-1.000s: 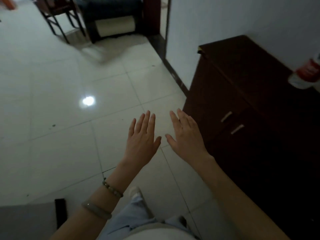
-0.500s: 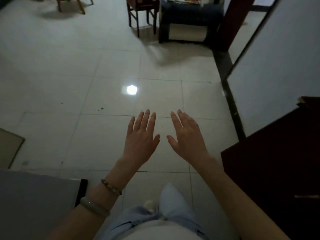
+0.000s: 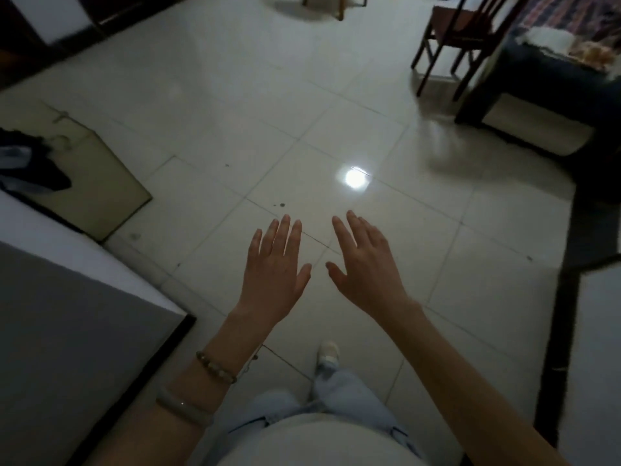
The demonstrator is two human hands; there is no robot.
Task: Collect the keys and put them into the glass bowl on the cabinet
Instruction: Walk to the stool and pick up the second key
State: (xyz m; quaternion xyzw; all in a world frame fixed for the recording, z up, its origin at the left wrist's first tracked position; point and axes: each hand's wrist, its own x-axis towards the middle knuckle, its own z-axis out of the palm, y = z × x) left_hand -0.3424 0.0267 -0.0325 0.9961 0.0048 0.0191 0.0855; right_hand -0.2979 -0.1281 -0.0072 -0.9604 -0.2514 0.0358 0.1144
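Note:
My left hand (image 3: 274, 270) and my right hand (image 3: 364, 267) are held out side by side over the white tiled floor, palms down, fingers spread, both holding nothing. Two bracelets sit on my left wrist. No keys, glass bowl or cabinet show in this view.
A grey-topped surface with a white edge (image 3: 67, 331) fills the lower left. A flat beige board (image 3: 94, 176) with dark cloth (image 3: 30, 166) lies on the floor at left. A wooden chair (image 3: 460, 35) and a dark sofa (image 3: 554, 79) stand at the upper right. A white wall corner (image 3: 598, 348) is at right.
The view has swung left: the dark cabinet has left the frame on the right, and the grey surface and beige board have come in at left. Both hands stay open and spread.

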